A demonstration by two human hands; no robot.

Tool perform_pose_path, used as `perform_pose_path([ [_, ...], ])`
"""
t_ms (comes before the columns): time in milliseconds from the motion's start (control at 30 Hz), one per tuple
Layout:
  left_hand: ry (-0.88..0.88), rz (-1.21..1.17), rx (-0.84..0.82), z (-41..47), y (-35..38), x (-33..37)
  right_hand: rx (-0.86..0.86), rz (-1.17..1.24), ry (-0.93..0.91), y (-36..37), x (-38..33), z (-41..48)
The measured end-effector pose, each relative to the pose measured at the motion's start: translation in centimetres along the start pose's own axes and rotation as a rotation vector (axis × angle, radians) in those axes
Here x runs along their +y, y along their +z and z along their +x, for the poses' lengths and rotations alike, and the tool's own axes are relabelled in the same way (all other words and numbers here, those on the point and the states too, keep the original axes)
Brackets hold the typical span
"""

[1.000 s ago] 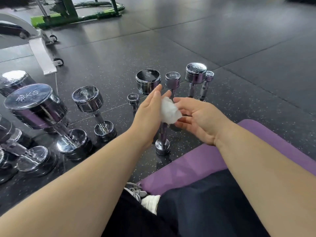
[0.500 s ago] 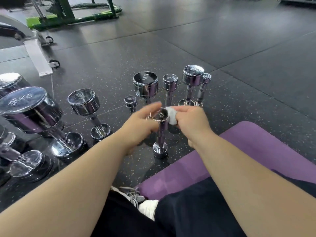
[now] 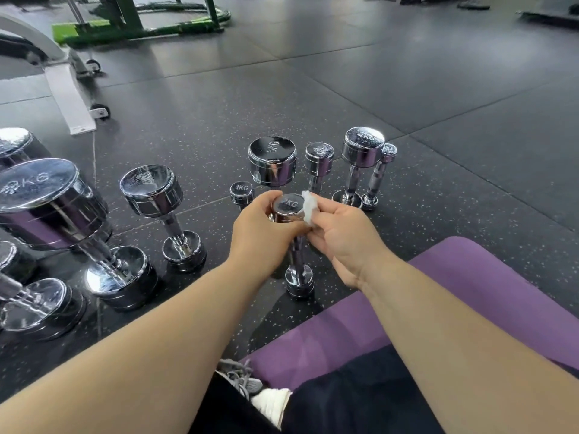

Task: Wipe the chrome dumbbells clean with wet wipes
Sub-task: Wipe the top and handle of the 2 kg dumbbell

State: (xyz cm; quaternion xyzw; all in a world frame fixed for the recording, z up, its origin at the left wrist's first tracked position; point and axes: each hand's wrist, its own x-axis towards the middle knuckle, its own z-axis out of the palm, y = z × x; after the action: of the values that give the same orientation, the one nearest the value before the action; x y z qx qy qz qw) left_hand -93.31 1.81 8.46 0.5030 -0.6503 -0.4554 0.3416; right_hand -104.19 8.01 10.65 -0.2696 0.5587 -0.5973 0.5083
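At 2KG dumbbell (image 3: 288, 207) rt rim now: wipe (image 3: 309, 207).

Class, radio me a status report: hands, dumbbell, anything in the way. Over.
Left hand grips 2KG dumbbell at top head. Right hand pinches wipe to its side. Dumbbell upright on floor. 1KG dumbbell close behind left hand.

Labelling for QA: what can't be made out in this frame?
- Head view: the wet wipe is mostly buried in the right hand; its size cannot be judged.
- Head view: the 1KG dumbbell has its shaft and base hidden behind the left hand, which grips the 2KG dumbbell.
- Head view: the large dumbbell has its stamp's first digit lost to glare.
- Head view: the left-edge dumbbell is cut off by the frame.
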Motion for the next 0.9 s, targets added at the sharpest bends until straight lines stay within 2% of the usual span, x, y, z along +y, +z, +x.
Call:
perform_pose_path([
  [133,0.024,0.086,-0.127,0.5,-0.7,0.3,0.014,-0.066,-0.015,-0.8,0.4,1.4],
  [333,0.132,0.184,-0.307,-0.1,0.3,0.2,0.13,-0.426,-0.002,-2.0,2.0,1.4],
  [400,0.162,0.176,-0.301,-0.2,0.6,-0.2,0.187,-0.406,-0.03,-2.0,2.1,1.3],
  [533,0.147,0.163,-0.258,-0.2,0.6,-0.4,0.302,-0.299,-0.209,-0.7,1.7,0.3],
  [633,0.162,0.17,-0.339,-0.3,0.5,-0.3,0.32,-0.432,-0.143,-1.0,3.5,-0.6],
  [700,0.188,0.175,-0.353,-0.3,0.4,0.0,0.325,-0.435,-0.111,-1.4,3.5,-1.1],
  [833,0.152,0.172,-0.337,-0.1,0.3,0.2,0.375,-0.477,-0.232,-1.2,2.4,-1.7],
  [900,0.121,0.118,-0.397,-0.3,0.2,0.0,0.365,-0.422,-0.172,-1.1,2.4,-1.8],
])
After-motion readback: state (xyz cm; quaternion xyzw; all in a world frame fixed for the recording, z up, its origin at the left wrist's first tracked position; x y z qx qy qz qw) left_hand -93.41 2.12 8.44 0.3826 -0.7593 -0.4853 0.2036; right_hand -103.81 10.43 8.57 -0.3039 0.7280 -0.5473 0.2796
